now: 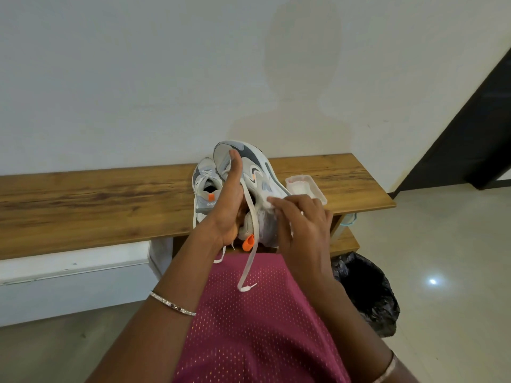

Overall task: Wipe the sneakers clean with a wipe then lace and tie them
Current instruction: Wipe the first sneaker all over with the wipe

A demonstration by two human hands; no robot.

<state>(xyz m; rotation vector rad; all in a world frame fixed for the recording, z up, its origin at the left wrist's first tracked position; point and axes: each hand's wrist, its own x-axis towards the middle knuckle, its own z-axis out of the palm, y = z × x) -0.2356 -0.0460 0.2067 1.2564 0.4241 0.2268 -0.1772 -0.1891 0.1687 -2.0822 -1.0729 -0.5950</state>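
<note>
A grey and white sneaker (pixel 257 172) is held up above the wooden bench (pixel 91 200), toe pointing away. My left hand (pixel 226 205) grips it from the left, thumb along the upper and fingers inside the opening. A white wipe (pixel 269 207) is pressed against the shoe's right side under my right hand (pixel 301 228), whose fingers curl over it. One loose white lace (pixel 250 244) hangs from the shoe down over my pink top. The second sneaker (pixel 206 189) stands on the bench just behind my left hand, its laces undone.
An open white wipes box (pixel 307 186) lies on the bench right of the shoes. A bin lined with a black bag (pixel 367 291) stands on the floor below the bench's right end. A white wall runs behind the bench, and a white drawer unit (pixel 74 275) sits under it.
</note>
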